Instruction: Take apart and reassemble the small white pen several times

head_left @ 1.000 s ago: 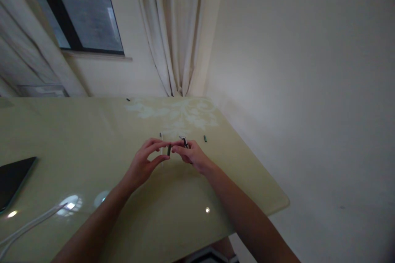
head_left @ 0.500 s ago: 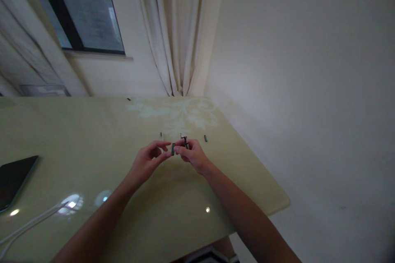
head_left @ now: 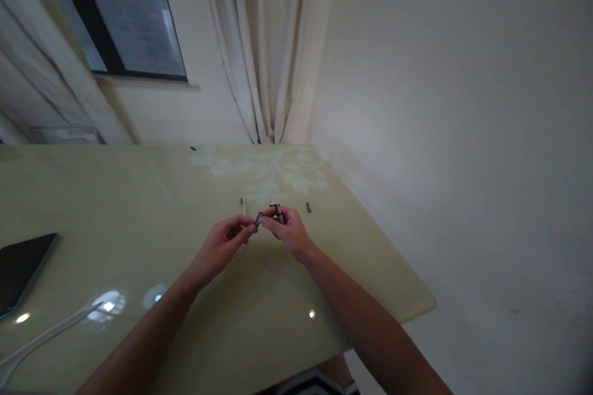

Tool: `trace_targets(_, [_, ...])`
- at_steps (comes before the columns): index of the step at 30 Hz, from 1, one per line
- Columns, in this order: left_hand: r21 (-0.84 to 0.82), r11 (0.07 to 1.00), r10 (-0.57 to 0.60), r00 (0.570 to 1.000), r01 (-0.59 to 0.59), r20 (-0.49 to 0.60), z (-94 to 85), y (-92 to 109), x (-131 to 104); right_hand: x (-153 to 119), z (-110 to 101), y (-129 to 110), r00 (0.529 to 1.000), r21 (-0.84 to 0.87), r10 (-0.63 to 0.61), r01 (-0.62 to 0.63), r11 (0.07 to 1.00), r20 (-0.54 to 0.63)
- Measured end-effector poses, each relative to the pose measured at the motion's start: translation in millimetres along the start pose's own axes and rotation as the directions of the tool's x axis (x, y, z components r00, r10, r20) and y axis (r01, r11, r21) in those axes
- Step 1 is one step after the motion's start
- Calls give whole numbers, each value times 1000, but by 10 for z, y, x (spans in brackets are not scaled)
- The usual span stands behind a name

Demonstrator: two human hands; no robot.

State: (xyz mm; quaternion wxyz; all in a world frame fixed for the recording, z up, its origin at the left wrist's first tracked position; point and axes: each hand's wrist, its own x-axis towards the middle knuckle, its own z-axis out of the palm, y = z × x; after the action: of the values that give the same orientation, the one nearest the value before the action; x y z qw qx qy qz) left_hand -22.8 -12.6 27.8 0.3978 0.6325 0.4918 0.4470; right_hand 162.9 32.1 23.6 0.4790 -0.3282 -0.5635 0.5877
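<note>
Between the fingertips of both hands is a small dark green piece [head_left: 258, 220], tilted to the right at its top. My left hand [head_left: 227, 237] pinches it from the left, thumb and fingers closed. My right hand [head_left: 291, 233] touches its right side with the thumb and also holds a small black-and-silver part [head_left: 278, 213] among its fingers. A thin white stick-like item with a dark tip [head_left: 243, 203] lies just behind my left fingers. Another small dark green piece [head_left: 309, 207] rests on the table to the right of my right hand.
The glossy pale table [head_left: 115, 210] carries a black tablet-like device [head_left: 23, 268] at the left and white cables [head_left: 50, 333] at the front left. A tiny dark item [head_left: 193, 149] lies near the back edge. A wall [head_left: 440, 136] borders the table's right side.
The green piece between my hands has turned from nearly upright to a rightward tilt. My left fingers have closed in on it, and the black-and-silver part has shifted slightly.
</note>
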Motion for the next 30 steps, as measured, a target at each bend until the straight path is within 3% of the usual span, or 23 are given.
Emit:
trace_targets(7, [228, 969, 113, 992, -97, -61, -32, -77, 11, 20, -42, -31, 998, 34, 28, -30, 999, 58])
trace_targets(16, [127, 991, 61, 972, -33, -227, 7, -98, 27, 18, -8, 2, 996, -46, 81, -79, 996, 39])
trace_targets(24, [-16, 988, 150, 979, -154, -140, 31, -4, -25, -20, 64, -15, 987, 199, 152, -160, 967, 54])
trace_targets(30, [141, 958, 273, 948, -251, -165, 30, -41, -25, -13, 37, -26, 982, 154, 156, -171, 973, 102])
